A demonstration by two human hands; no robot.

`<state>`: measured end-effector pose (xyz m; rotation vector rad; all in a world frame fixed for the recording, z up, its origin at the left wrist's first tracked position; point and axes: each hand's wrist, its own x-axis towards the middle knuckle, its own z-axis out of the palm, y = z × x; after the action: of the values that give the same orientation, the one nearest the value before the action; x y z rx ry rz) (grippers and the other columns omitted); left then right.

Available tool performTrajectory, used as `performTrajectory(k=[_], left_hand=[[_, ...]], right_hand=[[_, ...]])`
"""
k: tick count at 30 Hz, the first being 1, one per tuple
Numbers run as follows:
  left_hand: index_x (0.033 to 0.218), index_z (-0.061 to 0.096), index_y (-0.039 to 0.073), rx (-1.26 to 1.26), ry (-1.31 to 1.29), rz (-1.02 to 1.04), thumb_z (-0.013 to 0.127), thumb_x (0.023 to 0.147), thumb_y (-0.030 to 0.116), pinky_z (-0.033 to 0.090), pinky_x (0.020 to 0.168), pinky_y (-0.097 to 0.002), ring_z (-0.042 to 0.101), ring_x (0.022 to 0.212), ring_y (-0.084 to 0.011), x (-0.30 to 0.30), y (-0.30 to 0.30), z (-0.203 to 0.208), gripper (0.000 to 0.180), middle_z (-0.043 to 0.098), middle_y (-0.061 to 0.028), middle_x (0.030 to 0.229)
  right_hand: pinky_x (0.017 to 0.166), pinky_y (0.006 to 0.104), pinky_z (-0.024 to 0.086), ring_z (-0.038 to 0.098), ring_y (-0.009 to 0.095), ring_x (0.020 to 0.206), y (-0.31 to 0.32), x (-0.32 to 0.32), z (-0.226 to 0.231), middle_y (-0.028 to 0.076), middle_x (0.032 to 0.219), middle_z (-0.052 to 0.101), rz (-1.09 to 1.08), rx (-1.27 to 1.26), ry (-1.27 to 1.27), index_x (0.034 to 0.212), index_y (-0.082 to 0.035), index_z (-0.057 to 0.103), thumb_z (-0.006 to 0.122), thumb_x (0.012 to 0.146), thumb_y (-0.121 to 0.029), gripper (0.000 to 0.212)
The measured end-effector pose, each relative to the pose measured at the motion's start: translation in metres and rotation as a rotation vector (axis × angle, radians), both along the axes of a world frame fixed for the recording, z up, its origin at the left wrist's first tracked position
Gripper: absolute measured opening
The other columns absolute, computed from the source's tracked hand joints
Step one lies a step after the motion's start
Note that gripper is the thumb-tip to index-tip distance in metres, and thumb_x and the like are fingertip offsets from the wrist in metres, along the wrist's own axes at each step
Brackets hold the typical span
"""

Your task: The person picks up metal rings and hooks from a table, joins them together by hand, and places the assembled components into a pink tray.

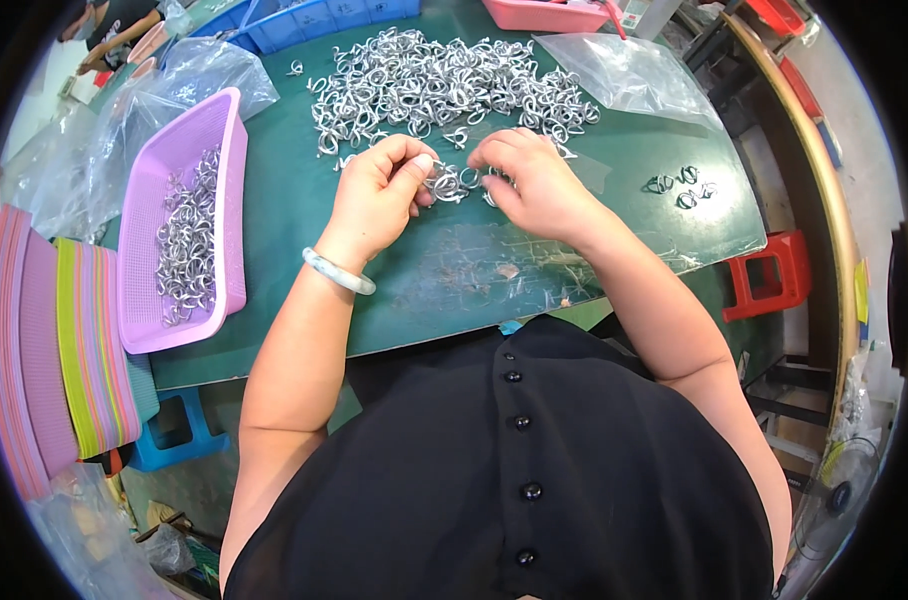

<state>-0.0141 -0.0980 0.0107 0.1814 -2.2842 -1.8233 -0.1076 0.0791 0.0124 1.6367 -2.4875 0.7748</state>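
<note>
Metal rings (452, 183), a small silvery cluster, are pinched between both hands just above the middle of the frame, over the green table (294, 190). The left hand (377, 190) is curled around them; the right hand (534, 180) grips from the other side. A big ring pile (444, 85) lies behind, a pink basket (229, 150) at left.

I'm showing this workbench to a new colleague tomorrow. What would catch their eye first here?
First, the big heap of shiny metal clips at the far middle of the green table. Just in front of it, the left hand and right hand meet over a few clips held between the fingertips. To the left, a lilac plastic basket holds more of the same clips.
</note>
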Motion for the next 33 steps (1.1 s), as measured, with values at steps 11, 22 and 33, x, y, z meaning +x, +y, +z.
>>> performTrajectory(k=[11,22,33], left_hand=[[0.091,0.055,0.0,0.569,-0.053,-0.135,0.055,0.085,0.008,0.051,0.068,-0.0247,0.059,0.075,-0.0129,0.0,-0.005,0.0,0.009,0.058,-0.0054,0.086],[0.091,0.052,0.002,0.548,-0.047,-0.258,0.054,0.085,0.007,0.051,0.077,-0.0276,0.059,0.086,-0.0156,0.002,-0.004,-0.001,0.008,0.058,-0.0098,0.1],[0.101,0.048,0.001,0.393,0.1,-0.151,0.056,0.08,-0.002,0.049,0.064,-0.0215,0.056,0.074,-0.0088,0.005,0.018,0.003,0.022,0.057,-0.0062,0.09]], right_hand=[[0.079,0.0368,0.04,0.055,0.024,0.083,-0.007,0.007,0.001,0.009,0.085,0.061,0.026,-0.268,-0.234,0.1,-0.006,0.059,0.066,0.069,-0.013,0.033],[0.059,0.0222,0.044,0.053,0.006,0.064,0.0,0.016,0.008,0.001,0.078,0.059,-0.069,-0.282,-0.749,0.093,-0.001,0.058,0.059,0.078,-0.003,0.015],[0.066,0.0219,0.047,0.057,0.008,0.075,-0.002,0.016,0.004,0.003,0.086,0.06,-0.024,-0.666,-1.157,0.097,0.001,0.057,0.055,0.078,0.003,0.019]])
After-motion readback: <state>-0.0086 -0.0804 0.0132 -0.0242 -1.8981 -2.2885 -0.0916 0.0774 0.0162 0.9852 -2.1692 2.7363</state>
